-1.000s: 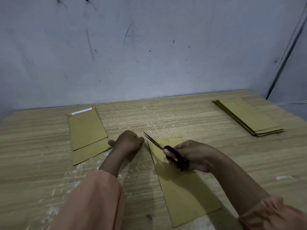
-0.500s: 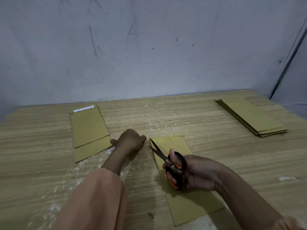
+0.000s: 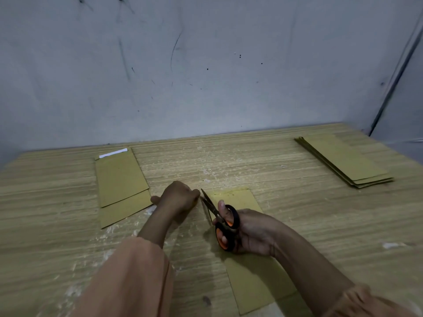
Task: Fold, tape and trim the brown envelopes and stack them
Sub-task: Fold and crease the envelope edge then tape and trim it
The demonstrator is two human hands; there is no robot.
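A brown envelope (image 3: 251,277) lies flat on the wooden table (image 3: 297,213) in front of me. My right hand (image 3: 249,234) grips black and orange scissors (image 3: 225,227) over the envelope's left edge, blades parted and pointing away. My left hand (image 3: 178,197) is curled just left of the blade tips, at the envelope's far left corner; what its fingers pinch is hidden. Two brown envelopes (image 3: 121,186) overlap at the left, with a white strip (image 3: 113,153) at the far end. A stack of brown envelopes (image 3: 345,161) sits at the right.
A grey wall (image 3: 206,76) rises right behind the table's far edge. A small white scrap (image 3: 391,245) lies on the table at the right. Pale scuffs mark the wood around my left forearm.
My right hand has drawn the scissors back toward me along the envelope's left edge and turned the handles into view. My left hand has stayed at the far corner.
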